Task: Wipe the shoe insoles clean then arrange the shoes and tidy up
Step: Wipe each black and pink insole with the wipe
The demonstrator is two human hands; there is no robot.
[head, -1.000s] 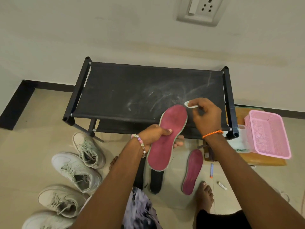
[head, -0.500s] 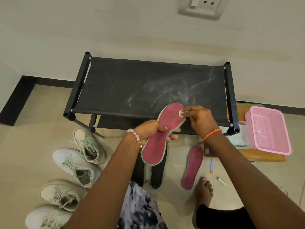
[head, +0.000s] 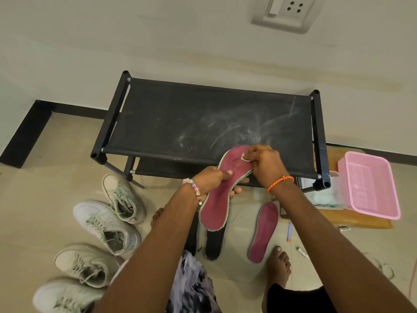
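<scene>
Wiping is the step in hand: person's left hand [head: 212, 178] grips a magenta insole [head: 222, 190] round its waist, thumb on top, fingers curled under, holding it up in front of the black shoe rack [head: 203, 123]. Right hand [head: 262, 162] pinches a small white wipe [head: 244, 156] vs. the toe end of that insole, so both hands are clamped, close together on the same piece. Second magenta insole [head: 262, 231] lies flat on the floor, just beside a bare foot; a dark insole [head: 213, 242] lies on the floor under the held one, partly hidden. Four pale sneakers [head: 106, 224] sit in a loose row to the left, none on the rack yet. Pink basket [head: 370, 184] rests on a wooden board at right, w/ a clear container beside it. Next move, I'd judge, calls for drawing the wipe down from toe toward heel while the left hand keeps the insole steady, then swapping for the floor insole. Arranging shoes looks well off yet.
</scene>
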